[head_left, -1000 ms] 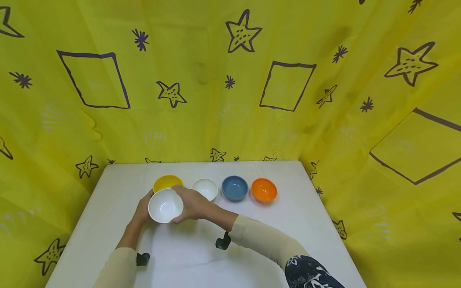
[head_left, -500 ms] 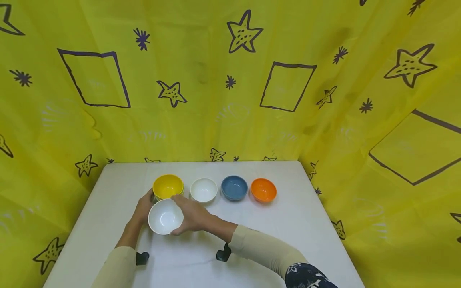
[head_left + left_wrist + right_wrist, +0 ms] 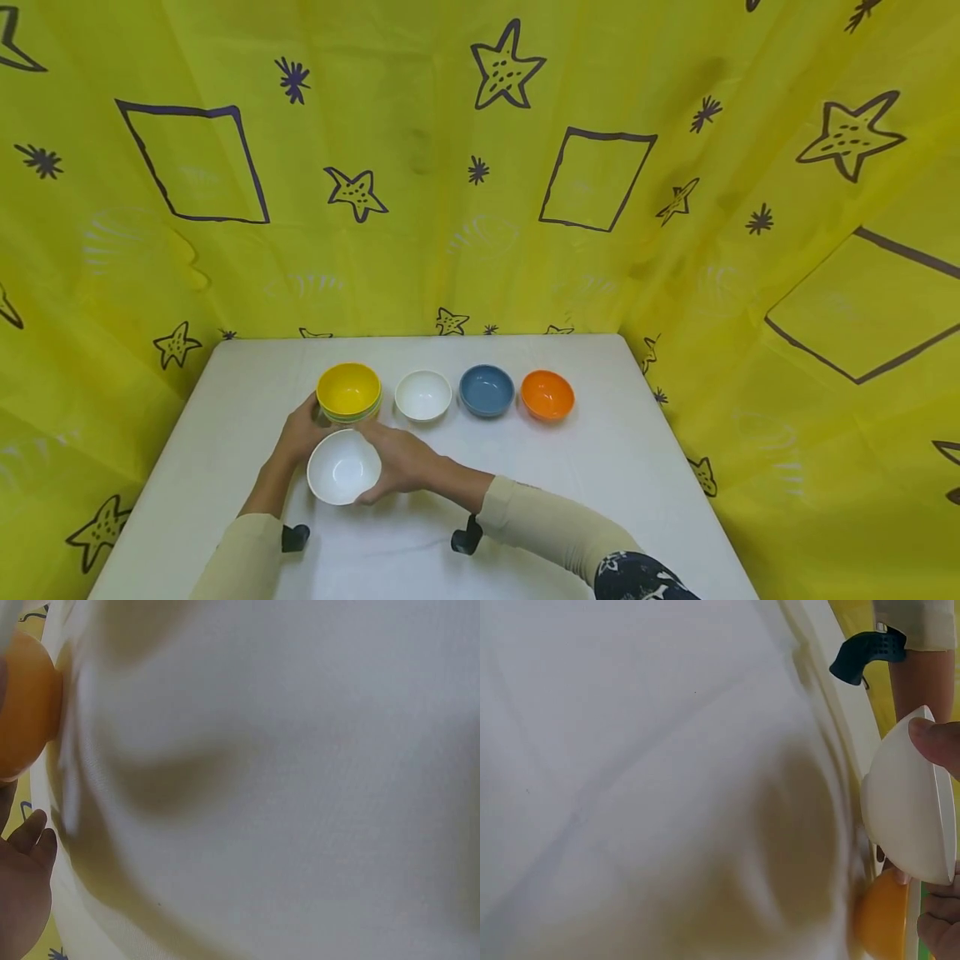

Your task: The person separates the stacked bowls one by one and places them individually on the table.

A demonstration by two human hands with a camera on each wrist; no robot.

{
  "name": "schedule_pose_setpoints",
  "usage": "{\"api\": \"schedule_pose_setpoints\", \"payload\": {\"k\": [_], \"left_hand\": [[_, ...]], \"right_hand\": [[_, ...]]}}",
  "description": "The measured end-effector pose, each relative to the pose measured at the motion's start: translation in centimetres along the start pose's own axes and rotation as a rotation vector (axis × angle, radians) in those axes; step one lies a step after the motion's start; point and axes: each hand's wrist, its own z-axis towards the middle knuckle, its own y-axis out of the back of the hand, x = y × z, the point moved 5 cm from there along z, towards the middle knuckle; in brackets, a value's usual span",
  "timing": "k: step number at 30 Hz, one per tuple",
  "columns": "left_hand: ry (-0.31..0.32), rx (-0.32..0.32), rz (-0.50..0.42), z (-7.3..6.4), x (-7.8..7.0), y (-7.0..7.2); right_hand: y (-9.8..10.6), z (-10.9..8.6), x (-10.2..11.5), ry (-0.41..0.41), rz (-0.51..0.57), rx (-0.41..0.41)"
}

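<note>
Wears beige sleeves (image 3: pixel 551 521) on both arms (plus dark patterned cloth higher up the right one), with a black wrist device (image 3: pixel 295 538) under each wrist. Next out, grips the white bowl (image 3: pixel 343 468) in the right hand (image 3: pixel 401 460), thumb on the near rim and fingers on the far side, spread about as wide as the bowl. Holds it mouth up, slightly tilted, raised over the white table (image 3: pixel 600 492), just in front of the stack of bowls (image 3: pixel 348 392). Can't tell if touching that. Cups the stack's left side with the left hand (image 3: pixel 302 432), thumb toward the front, some fingers bent loose off the wall (mostly cut off in the left wrist view). Can't tell how firmly. Shows yellow on top there, pale green below. Level with the stack, to its right, in a row: second white bowl (image 3: pixel 423 396), blue bowl (image 3: pixel 487 392), orange bowl (image 3: pixel 547 396), all mouth up, narrow gaps between. Farthest: yellow curtain (image 3: pixel 420 250) on three sides, with dark-outlined stars, bursts and four-sided frames.
</note>
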Motion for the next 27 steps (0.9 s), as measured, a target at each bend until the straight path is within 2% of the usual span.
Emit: {"api": "schedule_pose_setpoints", "payload": {"k": [6, 16, 27], "left_hand": [[0.026, 0.013, -0.039, 0.1, 0.2, -0.1], [-0.004, 0.001, -0.043, 0.1, 0.9, -0.7], [0.035, 0.008, -0.053, 0.3, 0.6, -0.6]], "right_hand": [[-1.1, 0.0, -0.1, -0.037, -0.008, 0.015], [-3.0, -0.2, -0.3, -0.068, -0.011, 0.053], [-2.7, -0.1, -0.2, -0.075, -0.007, 0.035]]}}
